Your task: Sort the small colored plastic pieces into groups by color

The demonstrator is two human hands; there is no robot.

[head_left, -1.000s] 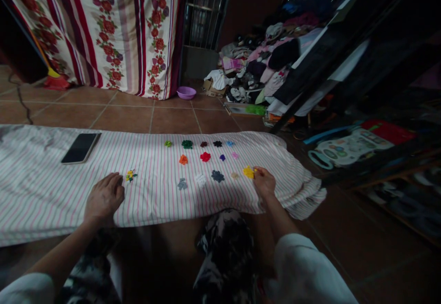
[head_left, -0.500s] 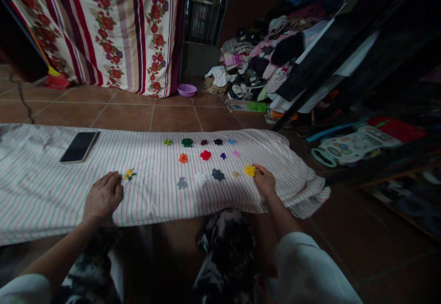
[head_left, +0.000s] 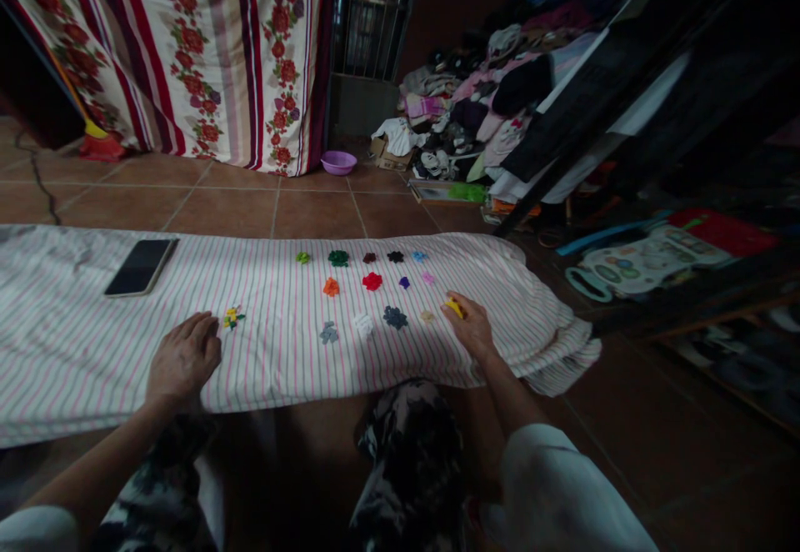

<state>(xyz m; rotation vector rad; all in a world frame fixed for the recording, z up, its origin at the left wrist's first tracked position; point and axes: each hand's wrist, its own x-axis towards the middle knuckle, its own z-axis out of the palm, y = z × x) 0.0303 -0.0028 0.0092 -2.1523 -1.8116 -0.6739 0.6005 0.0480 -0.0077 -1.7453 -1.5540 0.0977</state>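
Note:
My right hand (head_left: 471, 323) curls around a pile of small yellow pieces (head_left: 455, 308) at the right of the striped cloth, thumb and fingers on either side of it and hiding part of it. Flat on the cloth, fingers extended, my left hand (head_left: 186, 358) rests just beside a small mixed pile of yellow and green pieces (head_left: 232, 317). Between the hands lie small piles sorted by colour, among them grey (head_left: 328, 332), white (head_left: 363, 324), dark grey (head_left: 394, 317), beige (head_left: 427, 316), orange (head_left: 331, 287) and red (head_left: 372, 281). The pieces are too small to identify.
A phone (head_left: 141, 268) lies on the striped cloth (head_left: 275, 360) at the left. Farther piles include dark green (head_left: 338, 258) and black (head_left: 396, 257). Beyond stand a purple basin (head_left: 338, 163) and a heap of clothes (head_left: 475, 110); a toy panel (head_left: 650, 258) lies at right.
My right hand has moved slightly left and over the yellow pile, covering more of it. My left hand has stayed beside the mixed pile.

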